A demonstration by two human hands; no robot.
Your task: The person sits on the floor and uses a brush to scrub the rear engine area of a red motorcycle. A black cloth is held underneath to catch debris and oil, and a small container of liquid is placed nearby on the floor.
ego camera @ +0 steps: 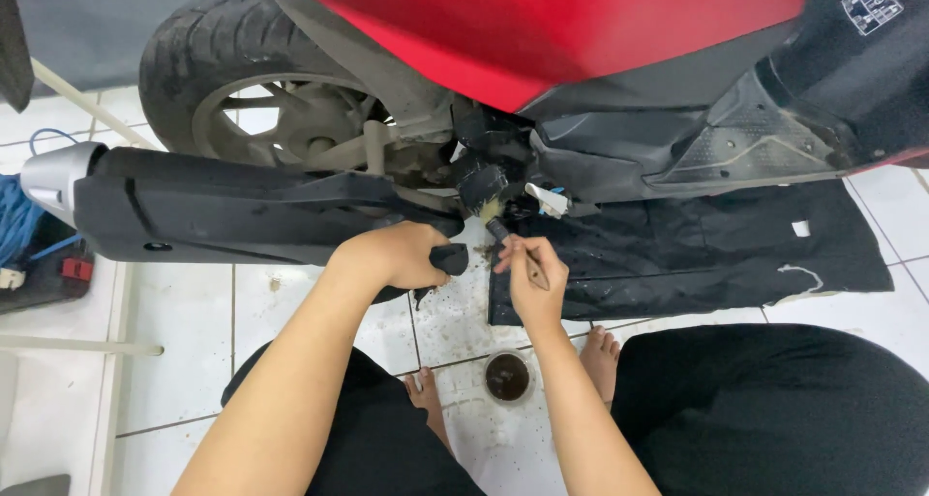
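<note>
A red scooter (542, 22) stands over me with its rear wheel (281, 109) at the upper left. My left hand (397, 256) grips the front end of the black exhaust muffler (223, 210). My right hand (530, 278) holds a small paintbrush (495, 223) by its wooden handle. The pale bristles point up against the dark engine parts (489, 162) under the red body.
A black cloth (697, 249) lies on the white floor tiles under the scooter. A small round cup of dark liquid (508, 376) stands between my bare feet. Dirt specks cover the tile near it. Blue and black items (29, 244) sit at the far left.
</note>
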